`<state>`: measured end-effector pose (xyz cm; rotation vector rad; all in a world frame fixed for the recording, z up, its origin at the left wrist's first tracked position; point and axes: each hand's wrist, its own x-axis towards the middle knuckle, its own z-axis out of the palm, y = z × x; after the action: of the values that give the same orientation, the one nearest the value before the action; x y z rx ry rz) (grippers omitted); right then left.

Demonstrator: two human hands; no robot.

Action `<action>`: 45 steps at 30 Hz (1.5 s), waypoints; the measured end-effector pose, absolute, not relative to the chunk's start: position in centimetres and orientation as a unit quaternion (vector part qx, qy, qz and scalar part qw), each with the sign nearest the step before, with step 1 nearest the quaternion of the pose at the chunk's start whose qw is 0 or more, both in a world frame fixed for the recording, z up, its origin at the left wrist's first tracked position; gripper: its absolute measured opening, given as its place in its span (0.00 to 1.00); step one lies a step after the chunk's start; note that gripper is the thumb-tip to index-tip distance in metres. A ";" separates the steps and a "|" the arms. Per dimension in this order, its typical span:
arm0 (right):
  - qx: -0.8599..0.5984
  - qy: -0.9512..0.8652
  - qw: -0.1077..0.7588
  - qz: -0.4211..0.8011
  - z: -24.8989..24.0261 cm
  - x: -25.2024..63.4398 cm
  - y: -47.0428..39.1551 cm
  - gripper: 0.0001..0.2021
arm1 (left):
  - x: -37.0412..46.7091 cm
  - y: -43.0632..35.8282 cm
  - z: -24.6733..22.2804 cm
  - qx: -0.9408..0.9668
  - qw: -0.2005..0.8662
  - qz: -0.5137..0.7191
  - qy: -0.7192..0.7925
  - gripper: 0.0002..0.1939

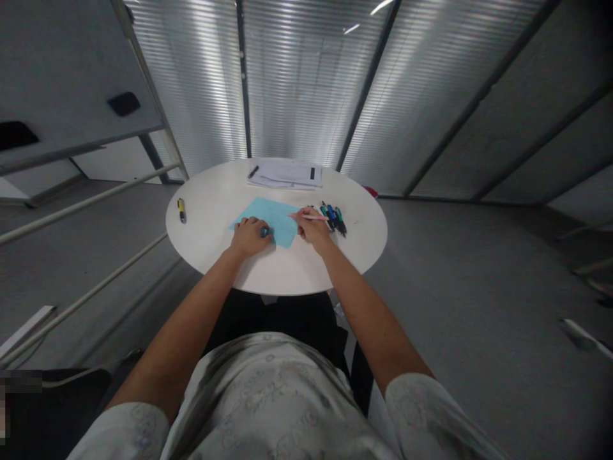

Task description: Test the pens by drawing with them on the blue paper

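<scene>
- Slatted blinds behind dark uprights fill the far side of the room, above a grey floor; a grey panel on a pale frame is cut off at the far left.
- Near the middle stands a white oval table, its near edge partly covered by the person's forearms.
- A blue sheet of paper lies on it, between and partly under the hands; any marks on it are too faint to read.
- The left hand rests on the sheet's near left part, fingers a little spread. A small dark object sits between thumb and forefinger; its kind, and whether it is pinched, I cannot tell.
- The right hand pinches a pink pen, pointing left over the sheet's right edge; whether the tip touches is unclear.
- Just right of that hand lies a cluster of pens, some partly hidden by it.
- White papers lie at the far edge, bearing a dark pen and a dark strip; their print is too small to read.
- At the left lies a yellow and black marker, its label illegible.
- Something red is mostly hidden behind the table's far right edge.
</scene>
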<state>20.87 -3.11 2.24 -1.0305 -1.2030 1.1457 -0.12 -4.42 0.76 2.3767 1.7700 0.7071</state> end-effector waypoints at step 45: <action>-0.467 -0.508 0.607 0.395 1.6 21.5 -2.0 0.18 | -0.2 -4.6 1.1 0.780 0.044 0.203 0.590 0.18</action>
<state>21.47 -1.99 1.56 -1.0791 -1.1733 0.9143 -0.18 -4.57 1.10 2.3839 1.8042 0.6204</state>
